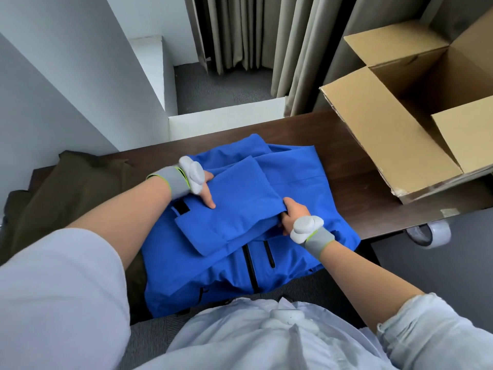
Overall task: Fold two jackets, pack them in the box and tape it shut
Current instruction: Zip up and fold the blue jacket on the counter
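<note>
Jacket, blue [306, 182]: where is it, and what are the fingers doing?

Fingers of the right hand [293, 213] curl under a bunched fold of cloth, thumb on top. The left hand [205, 186] pinches the edge of the folded sleeve [234, 209], thumb laid flat along it. The jacket lies zip side up on the dark table [346, 161], its hem hanging toward the person.

How should this fold go?

My judgement: draw the sleeve straight across the chest, keep both edges taut, then press it flat so no air stays trapped. An olive jacket [66, 193] waits at the left. The open box [386, 145] stands at the right, with a tape roll [429, 232] near its corner.
</note>
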{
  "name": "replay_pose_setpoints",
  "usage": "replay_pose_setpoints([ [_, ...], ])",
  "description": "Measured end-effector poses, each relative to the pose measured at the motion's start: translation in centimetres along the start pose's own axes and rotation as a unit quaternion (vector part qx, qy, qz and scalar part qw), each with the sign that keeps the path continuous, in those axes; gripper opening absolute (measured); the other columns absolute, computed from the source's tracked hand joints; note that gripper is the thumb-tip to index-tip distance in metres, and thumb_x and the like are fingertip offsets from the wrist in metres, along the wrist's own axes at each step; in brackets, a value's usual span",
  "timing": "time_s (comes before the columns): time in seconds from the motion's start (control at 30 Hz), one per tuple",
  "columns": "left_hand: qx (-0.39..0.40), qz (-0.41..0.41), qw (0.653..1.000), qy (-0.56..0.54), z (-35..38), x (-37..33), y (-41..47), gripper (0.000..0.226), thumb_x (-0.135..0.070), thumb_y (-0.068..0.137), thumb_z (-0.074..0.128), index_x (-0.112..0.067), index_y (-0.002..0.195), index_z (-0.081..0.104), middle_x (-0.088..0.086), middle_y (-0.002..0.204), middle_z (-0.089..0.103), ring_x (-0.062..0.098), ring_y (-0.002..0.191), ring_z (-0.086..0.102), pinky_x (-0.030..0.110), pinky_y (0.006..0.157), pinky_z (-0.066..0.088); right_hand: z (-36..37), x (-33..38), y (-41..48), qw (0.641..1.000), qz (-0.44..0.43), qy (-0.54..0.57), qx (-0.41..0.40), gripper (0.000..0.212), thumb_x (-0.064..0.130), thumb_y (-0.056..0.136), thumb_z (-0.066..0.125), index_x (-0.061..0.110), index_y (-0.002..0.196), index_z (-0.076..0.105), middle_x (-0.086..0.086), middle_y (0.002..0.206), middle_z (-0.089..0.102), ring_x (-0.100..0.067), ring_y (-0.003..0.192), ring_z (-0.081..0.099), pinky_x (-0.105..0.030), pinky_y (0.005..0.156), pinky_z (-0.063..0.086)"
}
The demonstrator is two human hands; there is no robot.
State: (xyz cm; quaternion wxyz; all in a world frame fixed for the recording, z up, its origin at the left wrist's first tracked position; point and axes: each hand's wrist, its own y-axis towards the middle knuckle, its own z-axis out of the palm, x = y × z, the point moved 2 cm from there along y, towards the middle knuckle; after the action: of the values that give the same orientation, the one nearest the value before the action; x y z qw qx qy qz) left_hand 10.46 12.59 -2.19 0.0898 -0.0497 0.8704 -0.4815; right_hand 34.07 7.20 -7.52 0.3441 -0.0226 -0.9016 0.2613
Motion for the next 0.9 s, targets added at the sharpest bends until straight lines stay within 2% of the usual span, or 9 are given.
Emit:
replay_pose_setpoints([
  [0.17,-0.079,0.032,0.996,-0.011,-0.1,-0.6,0.5,0.074,-0.036,0.073,0.078,-0.015,0.133,0.039,0.002,0.129,0.05,0.027,0.116,0.054,0.033,0.093,0.046,-0.8,-0.6,0.4,0.995,0.022,0.088,-0.047,0.023,-0.004,0.088,0.035,-0.004,0.1,0.054,-0.021,0.084,0.055,-0.031,0.058,0.054,-0.039,0.053,0.051],
  [0.27,-0.181,0.071,0.979,-0.055,0.1,-0.8,0.9,0.048,-0.014,0.075,0.075,-0.019,0.111,0.044,-0.008,0.101,0.061,0.019,0.099,0.059,0.025,0.066,0.042,-0.3,-1.0,0.4,0.997,0.043,0.036,-0.043,0.024,-0.005,0.084,0.034,-0.003,0.103,0.049,-0.022,0.083,0.054,-0.042,0.074,0.06,-0.048,0.064,0.054],
  [0.33,-0.264,0.05,0.963,0.001,0.6,-1.1,0.4,0.044,-0.021,0.079,0.07,-0.02,0.113,0.042,-0.003,0.106,0.062,0.021,0.095,0.055,0.027,0.069,0.039,-0.1,-1.0,0.2,0.999,0.043,-0.011,0.005,0.024,-0.004,0.086,0.035,0.001,0.107,0.046,-0.018,0.081,0.053,-0.042,0.081,0.061,-0.045,0.067,0.053],
  [0.43,-0.372,0.009,0.917,0.144,1.9,-1.9,-0.3,0.055,-0.04,0.081,0.067,-0.018,0.125,0.042,0.007,0.124,0.047,0.028,0.116,0.044,0.04,0.092,0.034,-1.3,-0.9,-0.5,0.983,0.035,0.136,0.119,0.036,-0.007,0.088,0.043,0.002,0.122,0.045,-0.011,0.086,0.057,-0.019,0.071,0.063,-0.024,0.052,0.052],
  [0.5,-0.451,0.043,0.878,0.153,3.0,-2.7,-0.8,0.047,-0.036,0.081,0.068,-0.018,0.12,0.049,0.006,0.122,0.048,0.027,0.114,0.046,0.037,0.094,0.03,-2.7,-1.0,-0.5,0.937,0.062,0.313,0.14,0.052,-0.012,0.08,0.046,0.009,0.128,0.046,-0.007,0.109,0.054,-0.02,0.094,0.057,-0.023,0.059,0.052],
  [0.57,-0.566,0.097,0.805,0.151,4.2,-3.6,-1.2,0.035,-0.023,0.07,0.078,-0.014,0.1,0.063,0.006,0.105,0.06,0.026,0.098,0.059,0.034,0.09,0.029,-3.5,-0.5,0.3,0.892,0.111,0.423,0.112,0.045,-0.01,0.086,0.038,0.016,0.122,0.047,-0.004,0.113,0.053,-0.023,0.098,0.052,-0.031,0.064,0.048],
  [0.63,-0.636,0.13,0.75,0.126,5.7,-4.3,-1.6,0.025,-0.018,0.067,0.077,-0.013,0.089,0.067,0.006,0.097,0.066,0.027,0.093,0.066,0.038,0.094,0.039,-3.0,0.6,1.6,0.904,0.159,0.39,0.07,0.024,0.014,0.095,0.04,0.017,0.116,0.051,-0.003,0.106,0.056,-0.02,0.089,0.055,-0.029,0.069,0.046],
  [0.73,-0.589,0.107,0.79,0.132,8.8,-4.4,-2.0,0.052,-0.045,0.081,0.041,-0.011,0.111,0.068,0.01,0.12,0.064,0.029,0.116,0.06,0.051,0.1,0.043,-1.0,2.2,3.4,0.98,0.138,0.138,0.029,0.054,0.055,0.089,0.045,0.014,0.124,0.051,-0.004,0.119,0.057,-0.028,0.106,0.056,-0.04,0.095,0.045],
  [0.9,-0.405,-0.011,0.903,0.139,10.6,-1.8,-1.5,0.083,-0.07,0.086,0.025,-0.017,0.15,0.019,0.012,0.158,0.011,0.035,0.145,0.012,0.062,0.112,0.01,-0.9,0.7,3.1,0.99,0.118,0.012,-0.073,0.049,0.043,0.1,0.032,0.012,0.137,0.039,-0.009,0.133,0.052,-0.033,0.119,0.05,-0.036,0.095,0.034],
])
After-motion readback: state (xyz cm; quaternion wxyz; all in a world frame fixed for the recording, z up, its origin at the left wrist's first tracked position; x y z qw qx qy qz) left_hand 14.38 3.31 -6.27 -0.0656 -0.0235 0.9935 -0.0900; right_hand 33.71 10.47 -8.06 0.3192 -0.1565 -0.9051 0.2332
